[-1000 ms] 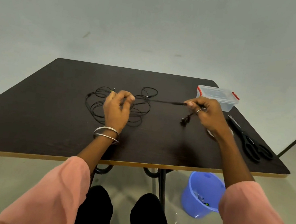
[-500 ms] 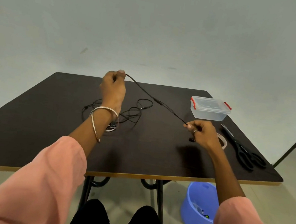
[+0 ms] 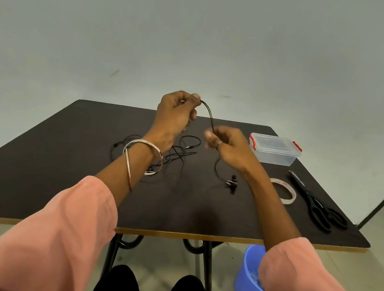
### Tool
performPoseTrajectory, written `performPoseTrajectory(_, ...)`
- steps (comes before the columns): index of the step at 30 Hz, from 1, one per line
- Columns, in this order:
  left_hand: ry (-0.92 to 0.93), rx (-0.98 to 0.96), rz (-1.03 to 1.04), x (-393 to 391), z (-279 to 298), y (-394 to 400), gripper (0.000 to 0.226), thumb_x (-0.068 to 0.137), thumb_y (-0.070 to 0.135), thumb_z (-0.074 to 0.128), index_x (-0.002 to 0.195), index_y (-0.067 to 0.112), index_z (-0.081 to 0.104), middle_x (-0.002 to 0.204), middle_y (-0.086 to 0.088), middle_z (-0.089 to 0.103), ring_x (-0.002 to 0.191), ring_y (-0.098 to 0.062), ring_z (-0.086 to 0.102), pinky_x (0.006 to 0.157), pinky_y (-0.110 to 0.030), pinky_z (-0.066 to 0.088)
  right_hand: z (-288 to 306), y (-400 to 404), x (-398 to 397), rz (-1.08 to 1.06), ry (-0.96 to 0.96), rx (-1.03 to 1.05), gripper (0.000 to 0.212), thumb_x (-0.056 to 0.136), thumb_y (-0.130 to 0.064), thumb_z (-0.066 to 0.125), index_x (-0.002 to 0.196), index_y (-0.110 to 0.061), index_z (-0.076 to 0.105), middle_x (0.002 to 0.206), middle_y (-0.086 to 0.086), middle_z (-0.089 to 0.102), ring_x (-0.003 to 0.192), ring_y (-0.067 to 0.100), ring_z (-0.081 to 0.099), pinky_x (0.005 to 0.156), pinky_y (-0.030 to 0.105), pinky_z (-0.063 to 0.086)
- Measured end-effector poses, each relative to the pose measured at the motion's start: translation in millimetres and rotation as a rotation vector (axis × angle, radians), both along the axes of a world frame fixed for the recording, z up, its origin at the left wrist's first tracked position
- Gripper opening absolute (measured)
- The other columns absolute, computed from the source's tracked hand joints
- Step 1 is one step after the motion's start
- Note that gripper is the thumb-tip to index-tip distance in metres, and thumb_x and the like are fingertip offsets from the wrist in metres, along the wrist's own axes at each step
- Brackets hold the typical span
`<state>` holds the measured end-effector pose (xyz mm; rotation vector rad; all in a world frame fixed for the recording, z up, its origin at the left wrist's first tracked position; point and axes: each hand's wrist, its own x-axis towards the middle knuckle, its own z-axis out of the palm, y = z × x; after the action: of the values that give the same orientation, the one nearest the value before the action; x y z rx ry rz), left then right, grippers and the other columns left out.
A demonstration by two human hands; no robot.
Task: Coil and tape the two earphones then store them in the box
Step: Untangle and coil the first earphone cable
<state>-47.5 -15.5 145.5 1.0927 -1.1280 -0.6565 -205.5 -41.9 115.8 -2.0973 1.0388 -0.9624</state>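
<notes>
Fingers (image 3: pixel 196 97) of your left hand (image 3: pixel 174 116) and right hand (image 3: pixel 228 145) pinched one earphone cable (image 3: pixel 209 116) above the desk (image 3: pixel 63 152); its buds (image 3: pixel 232 183) dangled to the desk. A second earphone (image 3: pixel 178 151) lay tangled behind your left wrist. One closed box (image 3: pixel 274 149), one tape roll (image 3: pixel 285 190) and one pair of scissors (image 3: pixel 317 205) sat right; one blue bucket (image 3: pixel 250 277) stood below.

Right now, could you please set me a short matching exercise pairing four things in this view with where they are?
Things:
1. scissors
2. tape roll
3. blue bucket
4. clear box

Places:
A. on the floor under the table's near edge
B. far right of the table, lid with red clips on
C. flat on the table between the right forearm and the scissors
D. nearest the table's right edge

Pairs: 1-D, 2-C, 3-A, 4-B
</notes>
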Motion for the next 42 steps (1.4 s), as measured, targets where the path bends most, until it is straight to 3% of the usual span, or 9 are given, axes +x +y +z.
performPoseTrajectory(5, -0.044, 0.007, 0.133, 17.2, 3.3, -4.5, 0.023, 0.092, 0.031, 0.062, 0.078, 0.014, 0.07, 0.059, 0.006, 0.056, 0.043, 0.0, 0.045, 0.055, -0.02, 0.036, -24.2, -7.5, -32.2, -0.064, -0.202, 0.175, 0.022, 0.098, -0.019, 0.051, 0.091, -0.011, 0.07, 0.065, 0.0, 0.055, 0.064, 0.011, 0.051, 0.066, 0.025, 0.046)
performPoseTrajectory(9, -0.192, 0.016, 0.097, 17.9, -8.8, -5.8, 0.018, 0.087, 0.029, 0.068, 0.081, 0.013, 0.075, 0.078, 0.007, 0.07, 0.051, 0.009, 0.052, 0.066, -0.018, 0.042, -17.3, -9.1, -52.4, -0.054, 0.286, 0.24, 0.061, 0.083, -0.039, 0.069, 0.134, -0.011, 0.051, 0.119, 0.005, 0.062, 0.11, 0.016, 0.056, 0.095, 0.033, 0.045)
performPoseTrajectory(12, -0.308, 0.003, 0.046, 9.6, -14.7, -4.8, 0.019, 0.087, 0.025, 0.069, 0.085, 0.007, 0.076, 0.077, 0.005, 0.071, 0.053, 0.012, 0.054, 0.062, -0.007, 0.04, 4.0, 0.1, -36.6, 0.013, 0.216, 0.139, 0.097, 0.075, -0.05, 0.071, 0.151, -0.018, 0.019, 0.145, -0.003, 0.043, 0.132, 0.013, 0.038, 0.108, 0.035, 0.033)
performPoseTrajectory(18, -0.459, 0.024, -0.028, 4.5, -14.3, -2.3, 0.032, 0.088, 0.041, 0.065, 0.083, 0.012, 0.076, 0.05, 0.018, 0.058, 0.05, 0.008, 0.051, 0.059, -0.013, 0.038, 15.5, -0.3, -3.9, -0.05, -0.042, -0.049, 0.018, 0.093, -0.019, 0.06, 0.101, -0.007, 0.071, 0.076, 0.004, 0.072, 0.075, 0.012, 0.069, 0.087, 0.039, 0.055)
performPoseTrajectory(29, -0.562, 0.168, -0.073, 60.1, -56.7, 2.5, 0.013, 0.087, 0.028, 0.068, 0.082, 0.018, 0.075, 0.073, -0.003, 0.071, 0.056, -0.004, 0.057, 0.059, -0.02, 0.047, -12.4, -24.4, -43.8, -0.575, -0.902, 0.092, 0.021, 0.095, -0.008, 0.049, 0.085, -0.009, 0.067, 0.063, 0.002, 0.051, 0.046, 0.007, 0.047, 0.045, 0.023, 0.049)
performPoseTrajectory(32, -0.522, 0.106, 0.024, 62.5, -65.5, 0.9, 0.018, 0.089, 0.028, 0.066, 0.083, 0.014, 0.074, 0.066, -0.003, 0.066, 0.058, -0.005, 0.056, 0.062, -0.022, 0.047, -27.4, -29.8, -45.8, -0.699, -0.532, 0.168, 0.022, 0.09, -0.005, 0.047, 0.09, 0.001, 0.068, 0.074, 0.013, 0.065, 0.056, 0.016, 0.059, 0.059, 0.032, 0.053)
performPoseTrajectory(36, -0.471, 0.022, 0.07, 49.9, -56.4, -3.7, 0.017, 0.089, 0.027, 0.067, 0.083, 0.013, 0.075, 0.057, 0.003, 0.056, 0.053, -0.006, 0.049, 0.059, -0.02, 0.043, -26.9, -21.4, -33.5, -0.596, 0.279, 0.071, 0.053, 0.087, -0.019, 0.062, 0.137, -0.012, 0.045, 0.133, 0.017, 0.051, 0.126, 0.039, 0.043, 0.1, 0.05, 0.04)
performPoseTrajectory(39, -0.519, 0.008, 0.025, 36.0, -45.4, -6.3, 0.018, 0.089, 0.031, 0.066, 0.084, 0.017, 0.075, 0.055, 0.006, 0.055, 0.053, -0.007, 0.047, 0.059, -0.024, 0.042, -11.0, -7.8, -7.8, -0.261, 0.257, -0.079, 0.073, 0.087, -0.034, 0.065, 0.149, -0.024, 0.026, 0.152, 0.005, 0.033, 0.142, 0.03, 0.022, 0.112, 0.054, 0.026)
performPoseTrajectory(42, -0.516, -0.009, -0.027, 26.6, -38.3, -5.9, 0.018, 0.089, 0.03, 0.065, 0.081, 0.018, 0.075, 0.056, 0.011, 0.059, 0.052, -0.002, 0.047, 0.057, -0.02, 0.04, -10.1, -6.6, 12.6, -0.14, 0.282, -0.173, 0.044, 0.091, -0.037, 0.06, 0.133, -0.028, 0.052, 0.135, -0.003, 0.056, 0.134, 0.018, 0.037, 0.108, 0.045, 0.026)
